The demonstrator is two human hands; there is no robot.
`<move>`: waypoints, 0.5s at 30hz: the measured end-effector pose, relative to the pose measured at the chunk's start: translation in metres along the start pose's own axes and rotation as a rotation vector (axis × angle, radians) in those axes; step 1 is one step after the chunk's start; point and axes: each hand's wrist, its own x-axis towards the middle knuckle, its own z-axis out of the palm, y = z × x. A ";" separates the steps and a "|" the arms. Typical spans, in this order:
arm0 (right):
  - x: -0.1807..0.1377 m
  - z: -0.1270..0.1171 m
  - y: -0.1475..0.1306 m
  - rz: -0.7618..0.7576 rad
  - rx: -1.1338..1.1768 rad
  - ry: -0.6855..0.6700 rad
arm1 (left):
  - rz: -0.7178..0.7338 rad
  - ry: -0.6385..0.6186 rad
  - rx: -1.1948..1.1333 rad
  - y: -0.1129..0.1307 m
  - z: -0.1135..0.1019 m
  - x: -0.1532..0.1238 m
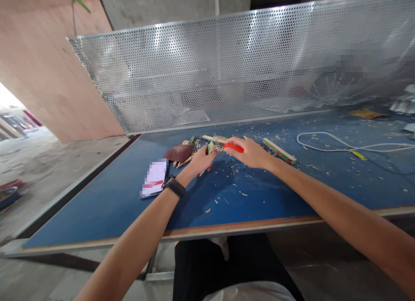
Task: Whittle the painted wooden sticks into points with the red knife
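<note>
My left hand, with a dark watch on the wrist, is closed around a small wooden block with green and bare pale faces. My right hand is wrapped round a red-handled knife, held close to the right side of the block. The blade is too small to make out. Pale wood shavings lie scattered under and around both hands. Left of my left hand, a curled reddish-brown sheet, like sandpaper, rests on thin wood sticks.
A phone lies left of my left wrist on the blue tabletop. Right of my right hand is a painted wood strip. Farther right are a looped white cable and a yellow-brown scrap. A perforated metal panel stands along the back.
</note>
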 end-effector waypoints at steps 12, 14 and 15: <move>-0.001 0.008 0.001 -0.111 -0.063 -0.004 | -0.051 0.013 -0.101 0.009 0.002 -0.006; -0.001 0.009 0.001 -0.105 -0.081 0.037 | -0.050 0.002 -0.127 0.010 0.004 -0.006; -0.001 0.009 0.001 -0.095 -0.099 0.058 | -0.052 0.003 -0.141 0.011 0.005 -0.006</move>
